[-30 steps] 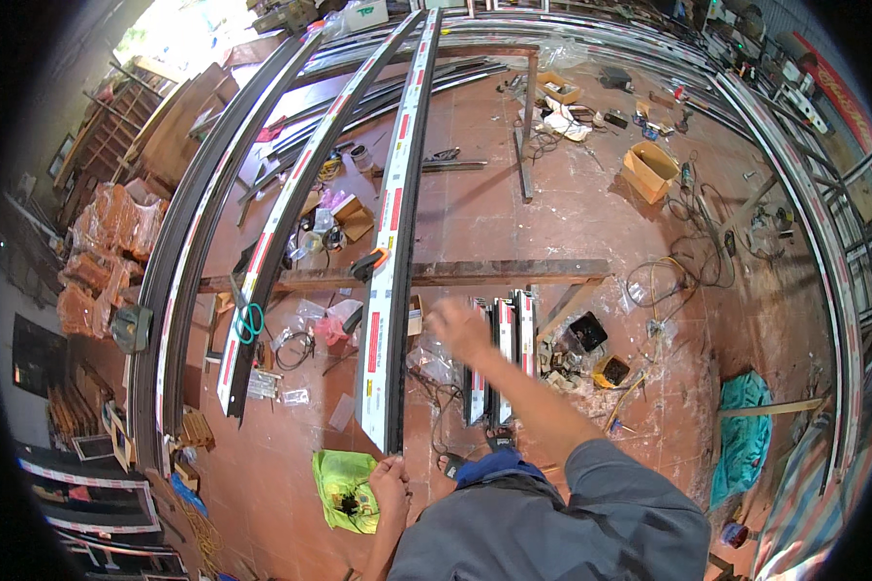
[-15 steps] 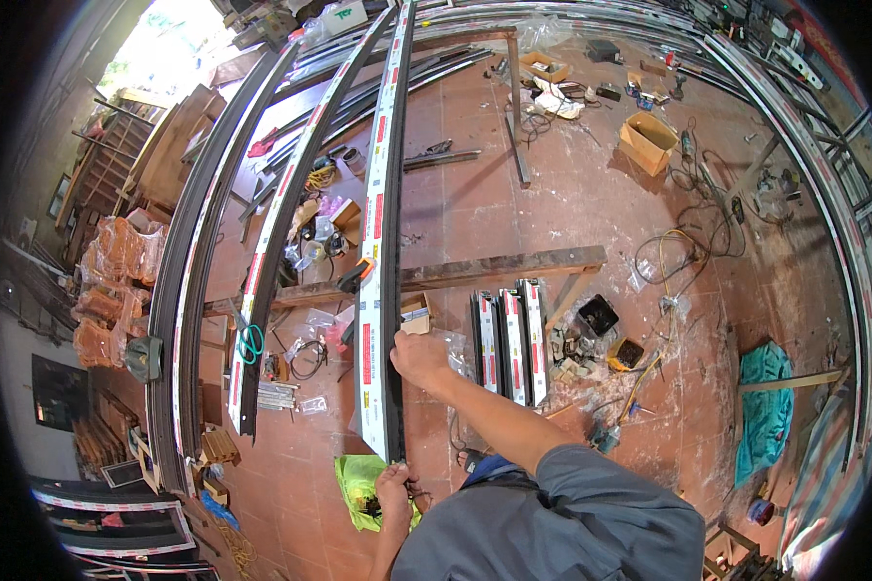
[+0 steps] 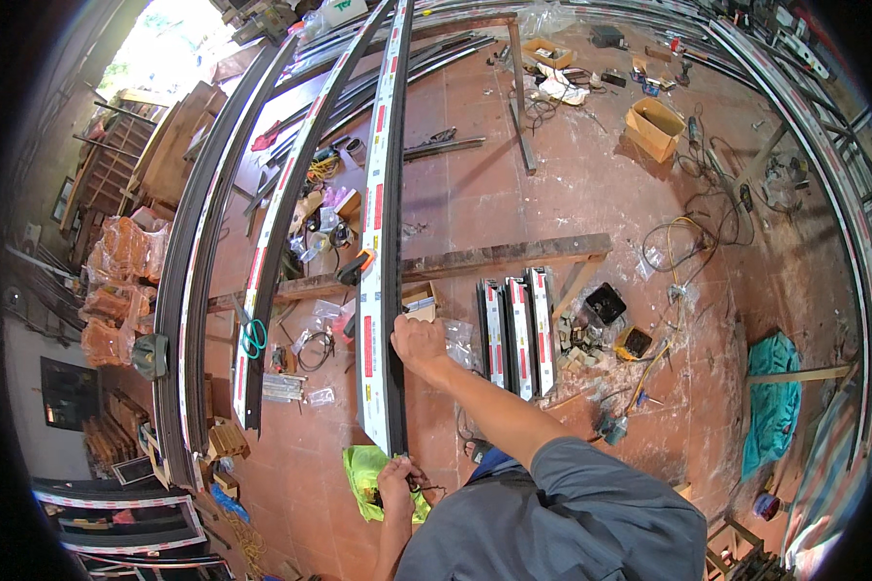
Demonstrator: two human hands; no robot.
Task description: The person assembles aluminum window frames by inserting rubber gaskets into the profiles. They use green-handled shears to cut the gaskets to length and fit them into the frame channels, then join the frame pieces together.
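Observation:
A long aluminium profile (image 3: 382, 252) with white-and-red protective film runs from my chest far up the picture, resting on a wooden beam (image 3: 494, 259). My right hand (image 3: 419, 341) grips the profile's right edge just below the beam. My left hand (image 3: 397, 481) is closed at the profile's near end, holding a small dark item I cannot make out, above a yellow-green plastic bag (image 3: 361, 472).
Two more long dark profiles (image 3: 262, 261) lie to the left. Three short profile pieces (image 3: 515, 324) sit right of my right hand, beside small black boxes (image 3: 606, 302). Cables, tools, a cardboard box (image 3: 654, 126) and a teal cloth (image 3: 773, 399) litter the red tile floor.
My right hand has moved left from near the short profile pieces onto the long profile's edge. The view has shifted and the left hand stays at the profile's near end.

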